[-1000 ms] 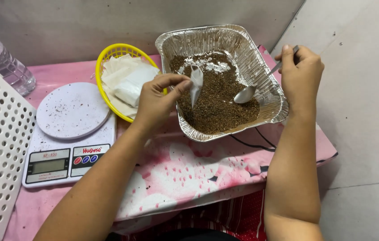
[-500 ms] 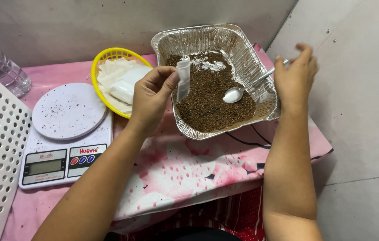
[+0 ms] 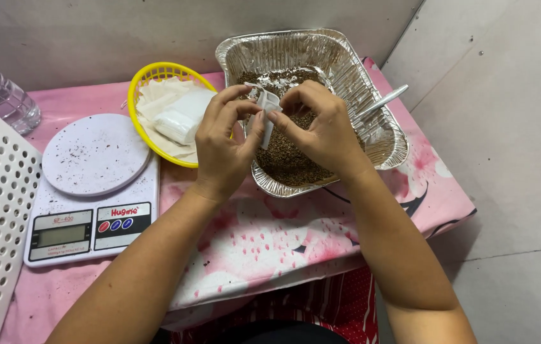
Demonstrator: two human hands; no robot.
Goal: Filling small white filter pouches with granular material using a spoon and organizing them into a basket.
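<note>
Left hand: we see our left hand [image 3: 224, 143] raised over the near edge of the tray, thumb and fingers pinched together on the small white paper sachet [image 3: 266, 109]
Right hand: our right hand [image 3: 319, 127] meets it from the other side, fingertips clamped on the same sachet
Sachet: held between both hands, above the brown granules, its top open and tilted
Tray: a rectangular silver foil tray [image 3: 372, 143] holds the dark brown granular heap [image 3: 286, 159]; a white plastic spoon [image 3: 382, 102] rests inside it, handle out over the right rim
Basket: an oval yellow plastic basket [image 3: 146, 76] with flat white sachets sits just left of the tray
Scale: a white digital kitchen scale [image 3: 92, 185] with a round speckled platform stands left of the basket
Surface: we work on a pink flowered cloth [image 3: 270, 236]
</note>
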